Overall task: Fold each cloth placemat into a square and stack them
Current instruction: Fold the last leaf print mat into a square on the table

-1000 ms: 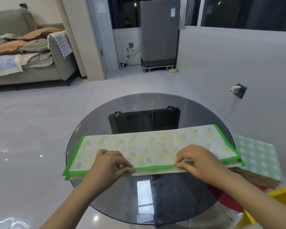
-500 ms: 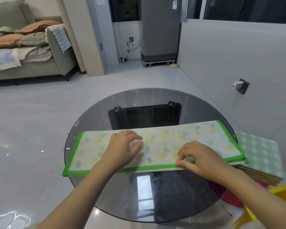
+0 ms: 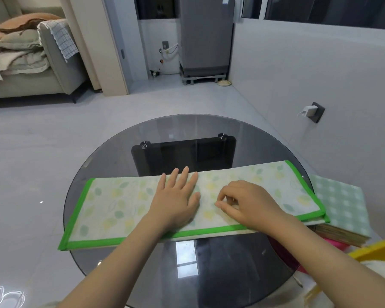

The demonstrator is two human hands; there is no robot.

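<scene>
While the green-bordered placemat (image 3: pixel 125 207) lies folded into a long strip across the near half of the round glass table (image 3: pixel 187 130), it is pressed flat by the spread left hand (image 3: pixel 176 196); the right hand (image 3: pixel 245 202) rests on it, fingers curled, apparently pinching nothing. Soft, limp cloth is judged; the short ends should be gripped.

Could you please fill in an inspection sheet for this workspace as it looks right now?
Surface: round dark glass table, reflective.
Job's things: green-edged leaf-print placemat folded into a long strip across the table; checked green folded cloth on a stack at the right edge.
Clutter: yellow item at the lower right, only partly in view.
Grippers: left hand flat on the placemat; right hand, fingers curled, on it.
Cables: white charger in a wall socket.
Surroundings: sofa with bedding, grey fridge.
</scene>
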